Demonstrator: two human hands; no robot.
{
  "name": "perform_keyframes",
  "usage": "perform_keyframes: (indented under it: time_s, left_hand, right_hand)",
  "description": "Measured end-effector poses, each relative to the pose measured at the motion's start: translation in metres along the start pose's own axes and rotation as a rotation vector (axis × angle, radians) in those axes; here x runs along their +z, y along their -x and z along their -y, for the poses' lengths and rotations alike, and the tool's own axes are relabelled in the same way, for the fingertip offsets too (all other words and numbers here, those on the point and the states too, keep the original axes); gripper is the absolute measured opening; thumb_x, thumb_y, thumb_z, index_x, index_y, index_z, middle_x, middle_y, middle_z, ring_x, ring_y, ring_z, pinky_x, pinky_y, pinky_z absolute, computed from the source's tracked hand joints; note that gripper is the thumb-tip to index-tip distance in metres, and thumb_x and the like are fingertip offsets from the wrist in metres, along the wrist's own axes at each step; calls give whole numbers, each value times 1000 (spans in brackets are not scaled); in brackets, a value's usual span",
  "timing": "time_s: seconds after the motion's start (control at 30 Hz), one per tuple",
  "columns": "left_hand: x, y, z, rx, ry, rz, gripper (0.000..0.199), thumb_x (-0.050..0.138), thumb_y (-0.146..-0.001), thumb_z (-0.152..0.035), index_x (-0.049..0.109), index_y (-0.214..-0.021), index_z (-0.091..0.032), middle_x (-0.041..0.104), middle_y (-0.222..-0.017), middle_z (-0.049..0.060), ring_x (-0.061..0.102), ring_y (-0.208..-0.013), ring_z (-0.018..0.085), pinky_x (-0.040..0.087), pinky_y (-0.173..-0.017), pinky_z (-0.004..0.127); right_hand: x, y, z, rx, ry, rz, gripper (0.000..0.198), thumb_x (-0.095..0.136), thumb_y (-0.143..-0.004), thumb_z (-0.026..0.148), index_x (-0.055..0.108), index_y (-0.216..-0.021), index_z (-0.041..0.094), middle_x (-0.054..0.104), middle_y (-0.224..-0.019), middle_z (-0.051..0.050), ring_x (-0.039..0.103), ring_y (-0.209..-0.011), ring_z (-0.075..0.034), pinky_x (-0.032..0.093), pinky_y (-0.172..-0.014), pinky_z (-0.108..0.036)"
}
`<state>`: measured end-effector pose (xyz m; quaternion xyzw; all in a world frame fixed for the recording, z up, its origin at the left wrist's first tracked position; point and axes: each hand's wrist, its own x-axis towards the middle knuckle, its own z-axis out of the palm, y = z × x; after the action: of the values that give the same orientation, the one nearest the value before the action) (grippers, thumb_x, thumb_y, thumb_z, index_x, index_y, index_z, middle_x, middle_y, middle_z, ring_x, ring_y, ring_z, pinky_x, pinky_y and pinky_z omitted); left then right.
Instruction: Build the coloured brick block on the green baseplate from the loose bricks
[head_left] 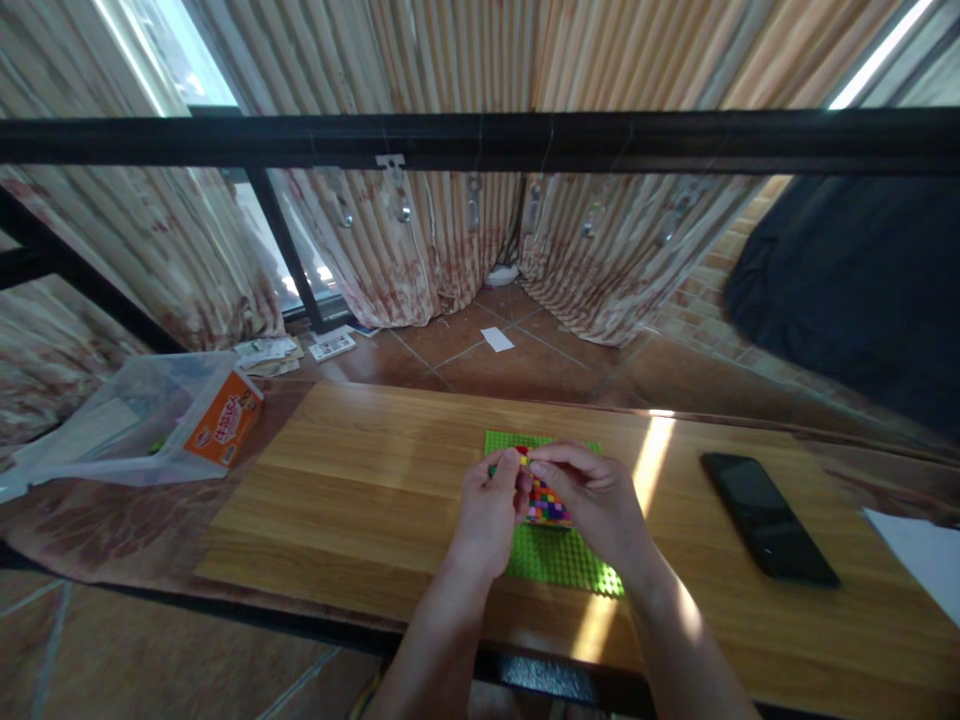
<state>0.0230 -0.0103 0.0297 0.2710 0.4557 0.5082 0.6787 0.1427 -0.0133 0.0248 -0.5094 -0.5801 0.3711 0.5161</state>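
Observation:
A green studded baseplate (562,560) lies on the wooden board. On it is a block of small multicoloured toy bricks (549,508), partly covered by my fingers. My left hand (491,505) is closed at the left side of this block, its thumb and fingers pinched together near the top. My right hand (592,495) reaches in from the right, thumb and index finger pinched at the upper edge. Red, yellow and green bits show between the two hands. Whether either hand holds a separate brick is too small and hidden to tell.
A black phone (769,520) lies on the wooden board (352,480) to the right, with white paper (919,555) beyond it. At the left stands a clear plastic box (150,465) with an orange label. A black rail (480,143) crosses in front of striped curtains (420,250).

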Motion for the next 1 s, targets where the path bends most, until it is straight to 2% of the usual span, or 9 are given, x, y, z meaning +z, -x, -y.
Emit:
perform_keyframes:
  time_s: [0.1, 0.17, 0.3, 0.4, 0.57, 0.67, 0.77, 1.0]
  left_hand:
    - [-2, 0, -2, 3, 42, 36, 31, 65, -74, -42, 52, -65, -15, 46, -55, -5, 33, -41, 3, 18, -39, 16]
    - [-3, 0, -3, -4, 58, 8, 29, 65, -74, -41, 54, -68, -15, 47, -56, -4, 35, -42, 3, 18, -39, 15]
    - [-6, -4, -5, -6, 119, -43, 28, 69, -70, -38, 55, -69, -14, 50, -60, -4, 36, -42, 2, 16, -38, 15]
    - [-8, -5, -8, -2, 154, -46, 29, 71, -68, -38, 56, -70, -13, 49, -60, -4, 36, -42, 2, 15, -37, 15]
    - [-10, -4, -9, -2, 176, -37, 30, 73, -67, -38, 57, -69, -13, 49, -58, -4, 37, -42, 2, 15, -38, 16]
    - [-10, -4, -8, -3, 174, -32, 31, 74, -68, -39, 57, -69, -13, 50, -59, -4, 37, -42, 2, 15, -38, 16]
    - [-10, -4, -8, -1, 173, -27, 30, 73, -68, -38, 58, -70, -12, 50, -59, -4, 37, -42, 2, 15, -38, 16]
    - [-11, -4, -8, -6, 168, -27, 30, 72, -69, -38, 57, -69, -13, 50, -60, -4, 36, -42, 2, 15, -38, 16]
  right_hand:
    - [-2, -1, -3, 34, -48, -53, 11, 69, -79, 31, 75, -87, 25, 74, -82, 0, 67, -76, -16, 54, -70, -29]
    - [-6, -2, -7, 39, -26, -97, 15, 68, -80, 32, 75, -91, 25, 75, -87, -1, 68, -80, -17, 54, -74, -31]
    - [-15, -4, -13, 23, 209, -126, 22, 58, -87, 35, 74, -99, 26, 75, -97, -3, 68, -90, -20, 53, -83, -37]
    - [-18, -5, -15, -9, 413, -119, 25, 53, -90, 35, 74, -98, 24, 75, -96, -5, 69, -89, -22, 52, -82, -37]
    - [-13, -9, -20, -42, 522, -105, 27, 48, -91, 33, 73, -97, 23, 75, -93, -7, 68, -86, -24, 51, -81, -40]
    - [-10, -13, -30, -38, 470, -137, 24, 53, -88, 35, 74, -94, 25, 73, -97, -7, 65, -95, -25, 48, -89, -44]
    - [-7, -18, -43, 28, 325, -133, 21, 60, -82, 38, 75, -88, 25, 73, -100, -6, 64, -100, -25, 46, -94, -45]
    - [-3, -23, -51, 267, 20, -152, 24, 73, -67, 43, 77, -80, 23, 75, -97, -6, 68, -95, -24, 50, -91, -41]
